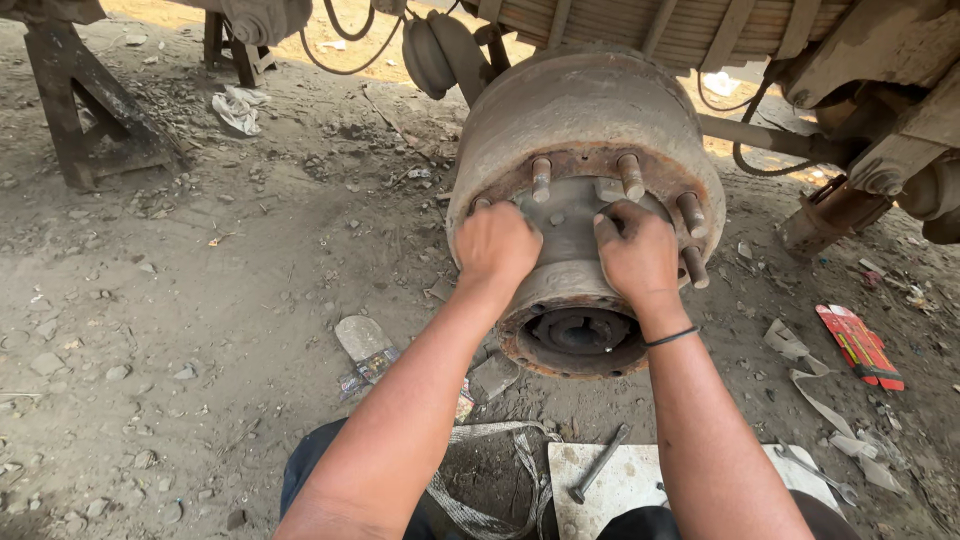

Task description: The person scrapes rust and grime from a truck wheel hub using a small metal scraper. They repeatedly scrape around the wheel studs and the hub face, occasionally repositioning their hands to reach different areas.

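Knees: dark trousers (pixel 310 465) at the bottom edge, either side of a worn strap (pixel 500 440) on the dirt.
Board: a pale board (pixel 625 490) lies between the forearms, with a bolt (pixel 598 463) across its near corner and a wrench (pixel 820 478) on its right end.
Right wrist: a thin black band (pixel 670 337) circles it.
Left hand: the left hand (pixel 497 245) is curled into a loose fist, knuckles up, pressed on the left side of the hub (pixel 578 330); whether it grips anything I cannot tell.
Right hand: the right hand (pixel 636 252) lies flat-fingered on the hub's upper right, fingertips dark with grease, bent against the metal between two studs (pixel 632 177); nothing shows in its grasp.
Hub: rusty, its open greasy bore facing the camera, just below both hands.
Drum: the hub sits in a large dusty drum (pixel 580 110), ringed with threaded studs.
Right ground: a red packet (pixel 858 345) and pale scraps lie well apart from the drum.
Left ground: flat stones (pixel 362 338), then a crumpled rag (pixel 236 108) farther off.
Far: a steel stand (pixel 85 110) at top left; axle parts and hoses (pixel 760 160) behind the drum.
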Motion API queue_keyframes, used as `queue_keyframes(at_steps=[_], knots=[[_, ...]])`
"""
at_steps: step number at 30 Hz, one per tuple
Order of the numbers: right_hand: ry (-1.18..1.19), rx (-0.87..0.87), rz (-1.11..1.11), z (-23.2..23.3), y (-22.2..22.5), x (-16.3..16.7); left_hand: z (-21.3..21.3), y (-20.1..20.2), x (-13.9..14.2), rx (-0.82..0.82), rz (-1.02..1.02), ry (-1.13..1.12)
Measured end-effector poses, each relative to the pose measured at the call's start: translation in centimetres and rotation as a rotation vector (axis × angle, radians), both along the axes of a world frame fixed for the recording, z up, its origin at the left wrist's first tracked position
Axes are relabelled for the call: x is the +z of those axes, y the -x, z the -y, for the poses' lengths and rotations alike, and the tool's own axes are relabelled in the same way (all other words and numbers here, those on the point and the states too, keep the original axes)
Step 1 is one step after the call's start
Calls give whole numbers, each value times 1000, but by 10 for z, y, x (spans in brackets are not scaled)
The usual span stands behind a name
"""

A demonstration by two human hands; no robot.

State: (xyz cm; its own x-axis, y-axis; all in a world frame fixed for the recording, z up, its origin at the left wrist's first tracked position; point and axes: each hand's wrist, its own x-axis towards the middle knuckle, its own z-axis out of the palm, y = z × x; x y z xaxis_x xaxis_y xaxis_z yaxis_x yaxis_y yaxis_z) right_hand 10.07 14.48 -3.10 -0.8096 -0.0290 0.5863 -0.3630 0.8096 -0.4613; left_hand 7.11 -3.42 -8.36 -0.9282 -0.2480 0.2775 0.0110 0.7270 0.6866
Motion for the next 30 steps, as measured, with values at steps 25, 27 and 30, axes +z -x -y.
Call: queue_keyframes(at_steps=[25,27,30], knots=[[5,18,4,-1,1,-3,2,-3,-24,-108,-132,-142],[-12,29,-23,0,1,-2,7,-7,-30,-181,-279,-164],[-4,2,9,1,1,-1,14,-16,-39,-255,-516,-138]])
